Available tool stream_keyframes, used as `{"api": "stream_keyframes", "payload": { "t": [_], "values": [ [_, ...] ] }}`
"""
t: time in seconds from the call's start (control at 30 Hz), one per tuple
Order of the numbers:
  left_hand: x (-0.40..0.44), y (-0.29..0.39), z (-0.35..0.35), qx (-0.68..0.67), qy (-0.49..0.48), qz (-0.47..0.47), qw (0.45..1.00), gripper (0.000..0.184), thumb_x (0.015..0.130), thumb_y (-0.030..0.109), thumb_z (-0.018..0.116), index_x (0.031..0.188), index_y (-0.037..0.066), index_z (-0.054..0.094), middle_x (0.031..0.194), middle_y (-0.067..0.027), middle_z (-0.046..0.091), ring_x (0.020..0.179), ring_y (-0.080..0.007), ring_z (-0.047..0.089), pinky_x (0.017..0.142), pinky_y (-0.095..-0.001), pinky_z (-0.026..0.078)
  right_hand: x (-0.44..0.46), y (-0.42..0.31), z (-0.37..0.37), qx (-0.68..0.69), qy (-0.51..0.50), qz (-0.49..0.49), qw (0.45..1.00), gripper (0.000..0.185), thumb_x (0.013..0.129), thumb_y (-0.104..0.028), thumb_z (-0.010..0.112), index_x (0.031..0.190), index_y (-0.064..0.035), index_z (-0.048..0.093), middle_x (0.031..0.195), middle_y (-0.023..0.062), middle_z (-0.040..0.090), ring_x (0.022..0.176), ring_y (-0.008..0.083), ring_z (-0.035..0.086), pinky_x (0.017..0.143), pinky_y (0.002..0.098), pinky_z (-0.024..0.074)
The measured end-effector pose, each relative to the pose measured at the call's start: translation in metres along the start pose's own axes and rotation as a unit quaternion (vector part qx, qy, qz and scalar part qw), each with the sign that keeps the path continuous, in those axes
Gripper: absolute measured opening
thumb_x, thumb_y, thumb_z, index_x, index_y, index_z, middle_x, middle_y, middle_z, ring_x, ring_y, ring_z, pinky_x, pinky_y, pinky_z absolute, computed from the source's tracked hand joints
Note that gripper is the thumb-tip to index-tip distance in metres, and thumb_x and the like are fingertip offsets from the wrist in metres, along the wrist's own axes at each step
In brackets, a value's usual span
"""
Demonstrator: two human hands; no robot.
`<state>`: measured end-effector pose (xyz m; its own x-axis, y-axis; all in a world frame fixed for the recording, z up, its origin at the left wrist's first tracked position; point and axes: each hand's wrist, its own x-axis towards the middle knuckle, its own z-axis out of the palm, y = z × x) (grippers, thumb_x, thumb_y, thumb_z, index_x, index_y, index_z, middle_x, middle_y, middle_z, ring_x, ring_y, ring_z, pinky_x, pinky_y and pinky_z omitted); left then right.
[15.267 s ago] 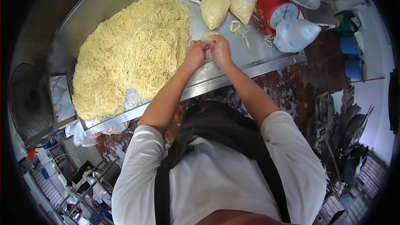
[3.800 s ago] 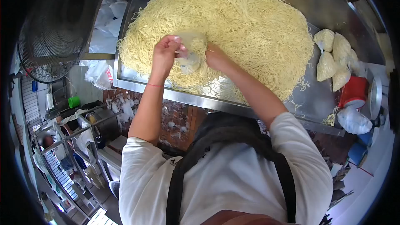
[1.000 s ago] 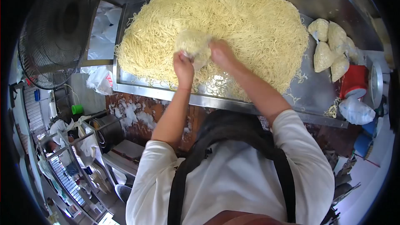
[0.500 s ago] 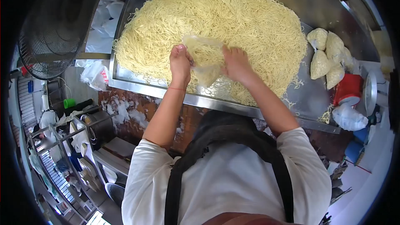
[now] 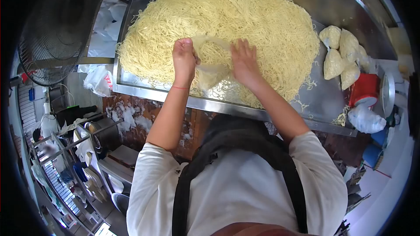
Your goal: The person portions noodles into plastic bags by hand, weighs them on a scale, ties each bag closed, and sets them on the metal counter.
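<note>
A large heap of pale yellow noodles (image 5: 271, 30) covers most of the metal tray (image 5: 175, 97). Over its front part, my left hand (image 5: 185, 59) is closed on the rim of a clear plastic bag (image 5: 211, 76), whose mouth gapes upward and which has some noodles in its lower part. At the bag's right side, my right hand (image 5: 246, 61) has its fingers spread, palm down, against the noodles and close to the bag's rim. Whether its thumb touches the bag is unclear.
Several filled noodle bags (image 5: 334, 63) lie at the tray's right end, beside a red scale (image 5: 365, 88) and a white-blue plastic bag (image 5: 366, 119). On the left are a fan (image 5: 52, 52) and white plastic bags (image 5: 105, 28). A rack (image 5: 65, 144) stands at lower left.
Compared with half a second ago, my right hand's fingers have spread and moved slightly up. The bag, earlier tipped with noodles near its mouth, now hangs mouth-up from my left hand.
</note>
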<state>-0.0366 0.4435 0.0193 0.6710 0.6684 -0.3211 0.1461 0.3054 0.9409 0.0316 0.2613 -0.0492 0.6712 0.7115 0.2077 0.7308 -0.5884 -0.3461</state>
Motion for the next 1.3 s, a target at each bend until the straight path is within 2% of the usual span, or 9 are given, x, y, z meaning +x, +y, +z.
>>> {"api": "stream_keyframes", "payload": {
  "t": [0.2, 0.33, 0.5, 0.57, 0.8, 1.03, 1.1, 1.2, 1.3],
  "values": [
    [-0.010, -0.001, 0.014, 0.474, -0.242, 0.203, 0.822, 0.048, 0.082, 0.019, 0.074, 0.125, 0.004, 0.058, 0.071, -0.0171, 0.064, 0.065, -0.0288, 0.065, 0.063, -0.0394, 0.052, 0.028, 0.020, 0.005, 0.192, -0.106, -0.058, 0.974, 0.051, 0.075, -0.002, 0.073, 0.123, -0.0069, 0.057, 0.112, 0.0181, 0.065, 0.111, 0.0340, 0.060, 0.109, 0.0557, 0.0350],
    [0.014, -0.048, 0.003, 0.524, -0.288, 0.269, 0.756, 0.025, 0.078, 0.006, 0.063, 0.103, 0.002, 0.061, 0.079, -0.0265, 0.065, 0.080, -0.0438, 0.064, 0.071, -0.0508, 0.051, 0.045, 0.018, -0.052, 0.203, -0.256, -0.032, 0.945, 0.045, 0.078, 0.003, 0.067, 0.118, -0.0158, 0.059, 0.089, 0.0145, 0.066, 0.084, 0.0301, 0.066, 0.083, 0.0455, 0.0508],
    [0.006, -0.027, -0.026, 0.530, -0.295, 0.247, 0.755, 0.026, 0.079, 0.002, 0.056, 0.105, 0.001, 0.060, 0.083, -0.0280, 0.064, 0.083, -0.0461, 0.062, 0.072, -0.0519, 0.049, 0.044, 0.080, -0.078, 0.142, -0.199, 0.148, 0.958, 0.024, 0.089, -0.004, 0.055, 0.110, -0.0135, 0.062, 0.080, 0.0124, 0.066, 0.068, 0.0229, 0.061, 0.065, 0.0394, 0.0490],
    [0.004, -0.024, -0.039, 0.545, -0.277, 0.241, 0.754, 0.027, 0.080, 0.002, 0.055, 0.107, 0.001, 0.060, 0.085, -0.0289, 0.063, 0.085, -0.0471, 0.061, 0.073, -0.0520, 0.048, 0.050, 0.096, -0.091, 0.169, -0.180, 0.233, 0.941, 0.021, 0.098, -0.021, 0.044, 0.111, -0.0120, 0.059, 0.079, 0.0150, 0.062, 0.076, 0.0279, 0.061, 0.077, 0.0401, 0.0491],
    [-0.007, -0.034, -0.068, 0.422, -0.211, 0.240, 0.849, 0.033, 0.083, 0.003, 0.058, 0.116, 0.000, 0.057, 0.077, -0.0256, 0.064, 0.073, -0.0442, 0.062, 0.069, -0.0484, 0.050, 0.087, 0.209, -0.088, -0.079, -0.164, 0.355, 0.917, 0.055, 0.086, -0.001, 0.050, 0.140, -0.0080, 0.047, 0.128, 0.0213, 0.062, 0.122, 0.0354, 0.058, 0.102, 0.0419, 0.0464],
    [-0.039, -0.053, -0.078, 0.242, 0.015, 0.020, 0.970, 0.047, 0.087, 0.007, 0.073, 0.127, 0.003, 0.048, 0.069, 0.0003, 0.056, 0.052, -0.0065, 0.047, 0.045, -0.0257, 0.038, 0.060, -0.026, -0.102, 0.072, -0.246, 0.026, 0.966, 0.078, 0.081, -0.019, 0.073, 0.149, -0.0053, 0.037, 0.150, 0.0226, 0.041, 0.139, 0.0366, 0.038, 0.118, 0.0464, 0.0271],
    [-0.039, -0.040, -0.066, 0.149, -0.012, -0.001, 0.989, 0.033, 0.090, 0.012, 0.072, 0.116, 0.003, 0.055, 0.066, 0.0028, 0.054, 0.050, -0.0058, 0.044, 0.041, -0.0247, 0.034, 0.041, -0.057, -0.030, 0.077, -0.064, -0.094, 0.991, 0.061, 0.083, -0.017, 0.071, 0.139, -0.0036, 0.051, 0.139, 0.0228, 0.053, 0.129, 0.0361, 0.049, 0.110, 0.0447, 0.0382],
    [-0.037, 0.004, -0.046, 0.123, -0.083, -0.022, 0.989, 0.024, 0.087, 0.013, 0.074, 0.103, 0.002, 0.060, 0.063, -0.0036, 0.057, 0.053, -0.0131, 0.051, 0.046, -0.0298, 0.038, 0.081, -0.050, -0.004, 0.086, -0.124, -0.075, 0.986, 0.040, 0.084, -0.013, 0.067, 0.123, -0.0066, 0.064, 0.118, 0.0191, 0.066, 0.110, 0.0334, 0.063, 0.093, 0.0409, 0.0498],
    [-0.040, 0.031, -0.047, 0.460, -0.124, 0.166, 0.863, 0.027, 0.084, 0.010, 0.074, 0.105, 0.003, 0.059, 0.064, -0.0130, 0.060, 0.056, -0.0283, 0.058, 0.053, -0.0390, 0.045, 0.095, -0.012, -0.037, 0.115, -0.171, 0.090, 0.974, 0.027, 0.083, -0.007, 0.065, 0.109, -0.0097, 0.071, 0.100, 0.0153, 0.071, 0.091, 0.0309, 0.068, 0.077, 0.0388, 0.0532]
  ]
}}
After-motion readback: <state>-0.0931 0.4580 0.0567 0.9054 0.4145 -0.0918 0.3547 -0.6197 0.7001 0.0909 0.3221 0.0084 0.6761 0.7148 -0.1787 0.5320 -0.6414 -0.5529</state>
